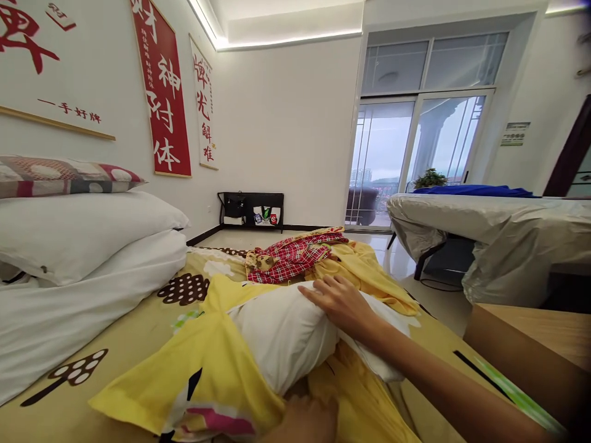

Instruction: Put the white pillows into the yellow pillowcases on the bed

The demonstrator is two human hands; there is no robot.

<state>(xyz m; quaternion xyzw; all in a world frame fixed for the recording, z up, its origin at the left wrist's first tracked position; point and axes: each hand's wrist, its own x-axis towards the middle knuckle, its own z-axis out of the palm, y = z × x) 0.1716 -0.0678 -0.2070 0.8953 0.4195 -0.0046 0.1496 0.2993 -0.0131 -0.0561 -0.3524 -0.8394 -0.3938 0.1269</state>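
Note:
A white pillow [289, 332] lies across the middle of the bed, partly inside a yellow pillowcase [217, 357] with pink and black print. Its right end sticks out of the case. My right hand [339, 301] reaches over the pillow from the right, fingers bent against its top and gripping it. At the bottom edge, my left hand [307, 419] is closed on the rim of the pillowcase; its fingertips are hidden. Beyond the pillow are a crumpled yellow cloth [369, 271] and a red checked cloth [295, 255] with a bear print.
On the left are stacked white bedding [83, 240] and a checked pillow [69, 175]. The patterned bed sheet [148, 320] lies underneath. To the right stand a wooden box-like piece [530, 332] and a covered table [489, 212]. A black rack [252, 209] stands by the far wall.

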